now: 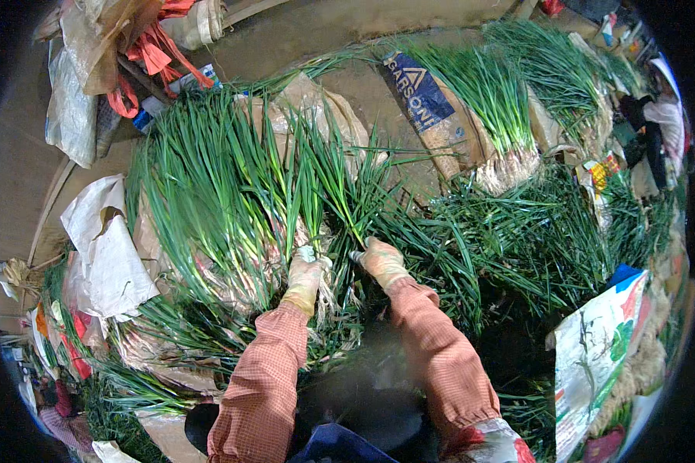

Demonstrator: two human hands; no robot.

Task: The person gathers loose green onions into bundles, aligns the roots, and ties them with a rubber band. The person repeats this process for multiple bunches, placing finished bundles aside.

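Observation:
My gloved left hand (305, 279) is closed around the pale lower stems of a small bunch of green allium plants (311, 217), perhaps young garlic. Their whitish roots (325, 298) hang below the fist. Just to its right, my gloved right hand (384, 261) has its fingers closed on thin green stalks (347, 217) that slant up and leftward. To the left of the hands lies a broad pile of the same plants (208, 191), leaves pointing away from me and pale root ends nearer. Exactly which leaves belong to which hand is partly hidden by overlap.
Loose leaves (509, 249) are heaped on the right. Beyond them, a rooted bunch (507, 133) rests by a printed sack (420, 98). White sacking (107, 249) stands left; a printed sheet (596, 353) is at right. Red straps (156, 55) hang upper left. Other people (663, 130) appear at the edges.

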